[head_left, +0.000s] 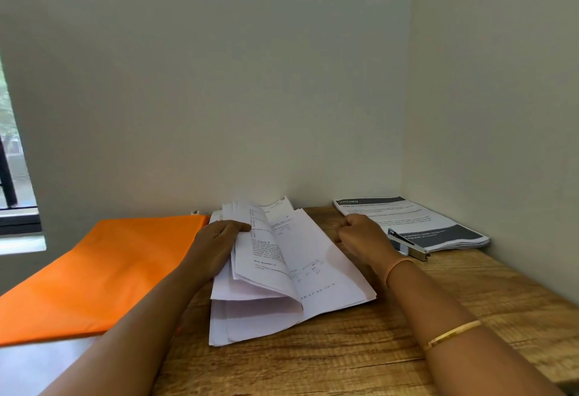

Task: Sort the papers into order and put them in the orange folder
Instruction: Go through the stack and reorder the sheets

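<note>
Papers [322, 258] run twelve-to-six; left hand [219, 240] grips their raised sheaf; right hand [365, 234] curled at three o'clock, hold unclear; orange folder [103, 270] at nine, left nearer.

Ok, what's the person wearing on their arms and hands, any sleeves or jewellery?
No sleeves show; both forearms are bare. The right arm wears a thin peach band at the wrist and a slim gold bangle further up. The left arm wears nothing that I can see.
</note>
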Demonstrator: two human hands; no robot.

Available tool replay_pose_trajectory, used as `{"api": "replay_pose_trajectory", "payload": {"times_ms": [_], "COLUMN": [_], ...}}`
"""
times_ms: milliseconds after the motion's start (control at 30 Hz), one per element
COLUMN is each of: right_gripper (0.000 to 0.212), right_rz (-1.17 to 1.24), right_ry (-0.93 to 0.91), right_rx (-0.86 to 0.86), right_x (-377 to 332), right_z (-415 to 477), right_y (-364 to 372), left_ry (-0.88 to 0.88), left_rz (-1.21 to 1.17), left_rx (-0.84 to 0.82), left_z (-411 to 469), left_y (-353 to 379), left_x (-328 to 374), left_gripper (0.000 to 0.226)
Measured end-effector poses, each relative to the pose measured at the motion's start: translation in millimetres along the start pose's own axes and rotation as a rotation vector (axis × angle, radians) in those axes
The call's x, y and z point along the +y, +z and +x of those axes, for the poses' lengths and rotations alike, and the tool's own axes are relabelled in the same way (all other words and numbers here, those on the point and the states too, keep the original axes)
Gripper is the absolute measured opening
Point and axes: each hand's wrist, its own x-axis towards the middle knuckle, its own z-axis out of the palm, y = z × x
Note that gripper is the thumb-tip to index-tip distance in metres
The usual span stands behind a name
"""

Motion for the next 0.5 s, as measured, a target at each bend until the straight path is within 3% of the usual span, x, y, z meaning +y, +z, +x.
{"api": "replay_pose_trajectory", "payload": {"times_ms": [200,500], "right_gripper": [0.022,0.022], "right_rz": [0.065,0.127], "right_ry": [0.03,-0.091], "right_rx": [0.019,0.106], "right_x": [-1.4,-6.0], "right_z": [2.6,-1.7], "right_y": [1.5,-2.8], "left_ry": [-0.009,-0.02], "left_rz": [0.009,0.015], "left_rx": [-0.009,0.0], "left_z": [1.0,1.6], "left_y": [-0.7,0.7], "left_x": [-1.2,-0.2], "left_gripper": [0.034,0.035]}}
